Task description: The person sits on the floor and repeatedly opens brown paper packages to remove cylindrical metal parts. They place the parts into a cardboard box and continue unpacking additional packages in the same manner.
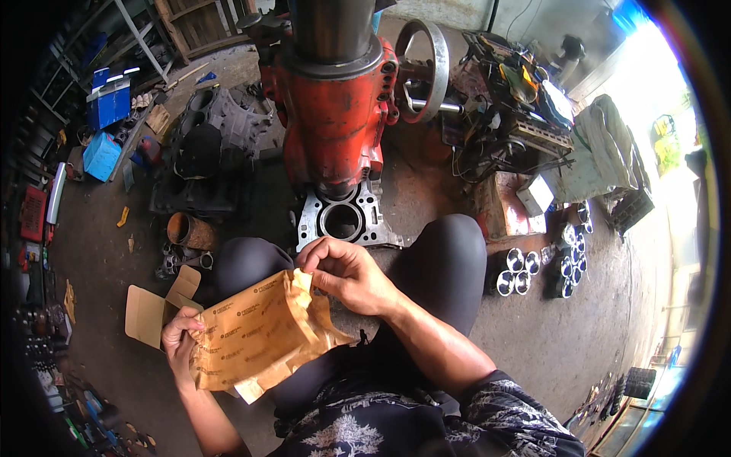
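A creased sheet of brown wrapping paper [255,327], printed with a repeating pattern, spreads over my lap. My left hand [181,333] grips its left edge, fingers closed. At the upper right corner my right hand [346,273] pinches a crumpled fold between thumb and fingers. Whether anything lies inside the paper is hidden. Just behind my left hand is an opened brown cardboard box [145,314] with its flaps out; I cannot tell if the hand touches it. Beyond my knees sits a grey metal engine block [308,221] with round bores, under a red machine head [331,114].
A handwheel [435,72] juts from the machine's right side. Several shiny metal cylinders [515,272] stand on the floor at right, near a white box [535,196]. A rusty sleeve [190,231] lies left of my knee, with dark engine castings [202,152] beyond. Tools line the left edge.
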Action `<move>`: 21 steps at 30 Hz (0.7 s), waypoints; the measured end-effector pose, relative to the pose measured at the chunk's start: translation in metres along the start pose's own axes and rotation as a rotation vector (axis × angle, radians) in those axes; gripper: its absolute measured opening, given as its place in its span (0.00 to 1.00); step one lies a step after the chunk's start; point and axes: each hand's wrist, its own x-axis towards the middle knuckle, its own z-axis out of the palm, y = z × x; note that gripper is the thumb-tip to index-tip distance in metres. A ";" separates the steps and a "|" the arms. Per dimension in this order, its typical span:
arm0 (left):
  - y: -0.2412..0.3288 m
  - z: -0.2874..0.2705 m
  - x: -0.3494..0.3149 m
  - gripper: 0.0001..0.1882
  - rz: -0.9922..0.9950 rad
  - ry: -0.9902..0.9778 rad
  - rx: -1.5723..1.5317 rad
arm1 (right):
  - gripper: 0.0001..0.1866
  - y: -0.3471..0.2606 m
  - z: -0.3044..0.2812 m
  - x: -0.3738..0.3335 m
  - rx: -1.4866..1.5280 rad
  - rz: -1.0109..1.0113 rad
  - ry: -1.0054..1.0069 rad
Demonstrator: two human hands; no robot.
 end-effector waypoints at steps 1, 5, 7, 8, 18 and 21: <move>-0.001 0.000 0.000 0.06 0.008 -0.007 0.003 | 0.11 0.001 0.002 0.000 0.086 0.022 -0.024; 0.001 -0.001 -0.002 0.06 -0.027 -0.008 0.024 | 0.16 -0.001 0.002 0.002 -0.345 -0.112 -0.037; 0.005 -0.002 -0.001 0.07 -0.027 -0.028 0.049 | 0.18 -0.004 -0.002 0.004 -0.538 -0.163 -0.113; 0.008 -0.003 0.000 0.08 -0.021 -0.049 0.074 | 0.11 -0.005 -0.002 0.004 -0.504 -0.078 -0.115; 0.025 0.002 0.008 0.11 -0.184 -0.072 -0.103 | 0.12 -0.004 0.009 0.008 -0.372 -0.033 -0.104; 0.017 0.008 0.008 0.14 -0.166 0.023 0.087 | 0.13 -0.005 0.008 0.008 -0.424 0.027 -0.076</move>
